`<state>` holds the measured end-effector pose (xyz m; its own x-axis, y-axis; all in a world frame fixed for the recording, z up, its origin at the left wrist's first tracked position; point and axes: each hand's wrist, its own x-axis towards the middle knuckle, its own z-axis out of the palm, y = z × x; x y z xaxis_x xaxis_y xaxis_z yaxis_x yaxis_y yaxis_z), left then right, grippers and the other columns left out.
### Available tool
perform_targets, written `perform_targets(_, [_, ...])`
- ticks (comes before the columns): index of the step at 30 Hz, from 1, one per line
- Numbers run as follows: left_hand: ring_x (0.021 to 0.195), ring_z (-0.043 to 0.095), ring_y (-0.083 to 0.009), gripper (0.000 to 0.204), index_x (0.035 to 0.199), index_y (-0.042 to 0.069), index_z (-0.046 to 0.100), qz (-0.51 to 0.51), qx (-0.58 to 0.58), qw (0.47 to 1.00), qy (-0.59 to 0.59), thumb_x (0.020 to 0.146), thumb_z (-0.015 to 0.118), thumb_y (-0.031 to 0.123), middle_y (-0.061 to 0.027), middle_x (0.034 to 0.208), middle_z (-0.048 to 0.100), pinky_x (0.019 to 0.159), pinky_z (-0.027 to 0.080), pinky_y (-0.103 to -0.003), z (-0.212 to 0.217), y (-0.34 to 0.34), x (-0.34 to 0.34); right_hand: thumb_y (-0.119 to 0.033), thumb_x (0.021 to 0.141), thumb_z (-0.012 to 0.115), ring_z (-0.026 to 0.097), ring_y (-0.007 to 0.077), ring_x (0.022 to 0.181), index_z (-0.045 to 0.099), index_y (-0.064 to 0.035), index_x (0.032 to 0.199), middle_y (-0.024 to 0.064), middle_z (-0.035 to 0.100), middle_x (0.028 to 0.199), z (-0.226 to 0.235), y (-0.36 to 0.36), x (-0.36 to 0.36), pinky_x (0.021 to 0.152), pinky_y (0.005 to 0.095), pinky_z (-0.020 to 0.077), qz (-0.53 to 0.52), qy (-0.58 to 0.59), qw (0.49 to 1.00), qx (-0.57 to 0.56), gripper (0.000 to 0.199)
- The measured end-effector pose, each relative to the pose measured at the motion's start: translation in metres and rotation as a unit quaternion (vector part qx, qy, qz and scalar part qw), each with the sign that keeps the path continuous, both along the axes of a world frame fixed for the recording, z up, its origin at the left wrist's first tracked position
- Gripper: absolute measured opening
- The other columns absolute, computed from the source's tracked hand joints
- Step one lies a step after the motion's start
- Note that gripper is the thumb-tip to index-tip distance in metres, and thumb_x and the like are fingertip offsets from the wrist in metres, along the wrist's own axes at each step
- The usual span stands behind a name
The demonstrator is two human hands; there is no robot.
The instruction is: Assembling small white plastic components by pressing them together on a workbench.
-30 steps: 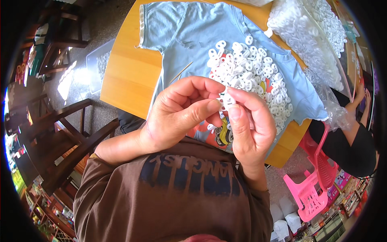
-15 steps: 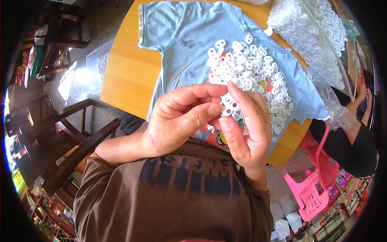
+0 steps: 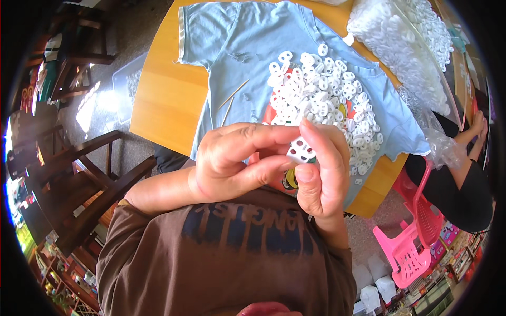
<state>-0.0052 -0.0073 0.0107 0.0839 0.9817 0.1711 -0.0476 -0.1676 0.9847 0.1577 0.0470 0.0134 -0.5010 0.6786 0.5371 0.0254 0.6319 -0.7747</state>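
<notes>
A small white plastic piece with several holes [image 3: 301,151] is between my two hands, just in front of my chest. My left hand [image 3: 240,155] pinches its left edge with thumb and fingertips. From the other side my right hand [image 3: 329,168] curls round it, index finger and thumb against its right edge; the exact contact is partly hidden. Just beyond my hands a heap of white two-holed plastic pieces [image 3: 311,95] lies on a light blue T-shirt [image 3: 269,31]. Two thin wooden sticks [image 3: 234,94] rest on the shirt, left of the heap.
The shirt is spread over a wooden table [image 3: 166,89]. Large clear bags of white pieces [image 3: 382,42] stand at the far right. Another person's arm [image 3: 466,145] shows beyond a pink plastic chair [image 3: 406,258]. Dark wooden chairs [image 3: 89,195] stand to the left.
Both hands have shifted slightly toward me with the white piece. It has turned a little, and my right thumb has moved lower. The heap and sticks lie as before.
</notes>
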Motion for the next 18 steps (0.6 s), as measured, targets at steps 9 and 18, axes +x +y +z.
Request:
perform_targets(9, [0.052, 0.055, -0.0171, 0.038, 0.098, -0.003, 0.059, 0.036, 0.2, 0.974, 0.098, 0.067, 0.075, 0.011, -0.0064, 0.067, 0.059, 0.047, 0.043, -0.027, -0.007, 0.007, 0.006, -0.022, 0.092, 0.047, 0.053, 0.0215, 0.073, 0.05, 0.0093, 0.113, 0.0122, 0.055, 0.094, -0.011, -0.013, -0.005, 0.062, 0.0323, 0.0442, -0.01, 0.077, 0.997, 0.011, 0.038])
perform_targets(18, [0.052, 0.054, -0.0167, 0.037, 0.095, -0.004, 0.058, 0.049, 0.208, 0.976, 0.047, 0.067, 0.076, 0.012, -0.0077, 0.065, 0.058, 0.047, 0.042, -0.027, -0.012, 0.001, 0.014, -0.028, 0.094, 0.043, 0.051, 0.0194, 0.069, 0.049, 0.0042, 0.115, 0.011, 0.053, 0.09, -0.018, -0.017, -0.006, 0.06, 0.0308, 0.0436, 0.039, 0.133, 0.989, -0.052, 0.039])
